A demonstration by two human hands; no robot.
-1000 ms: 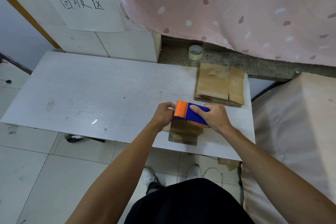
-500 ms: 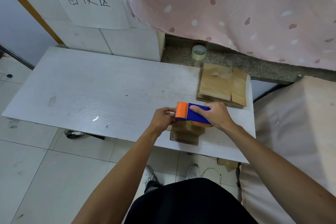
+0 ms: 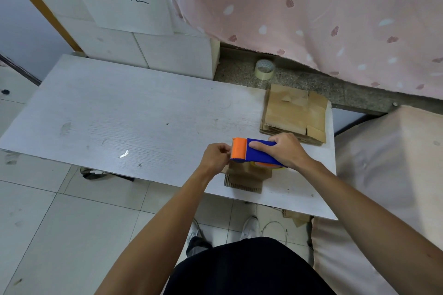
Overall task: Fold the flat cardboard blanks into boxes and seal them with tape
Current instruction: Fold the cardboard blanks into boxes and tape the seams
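Gripping the tape dispenser (image 3: pixel 257 154) over the box (image 3: pixel 244 176), the right hand (image 3: pixel 287 151) readies sealing. The left hand (image 3: pixel 214 159) pinches its tape end (image 3: pixel 229 154).

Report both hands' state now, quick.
Left hand: fingers curled at the tape dispenser's orange end; what they pinch cannot be told.
Right hand: gripping the tape dispenser's blue body.

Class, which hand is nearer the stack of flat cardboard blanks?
Right. The right hand, gripping the tape dispenser, is just before the stack; the left hand is farther left, at its orange end.
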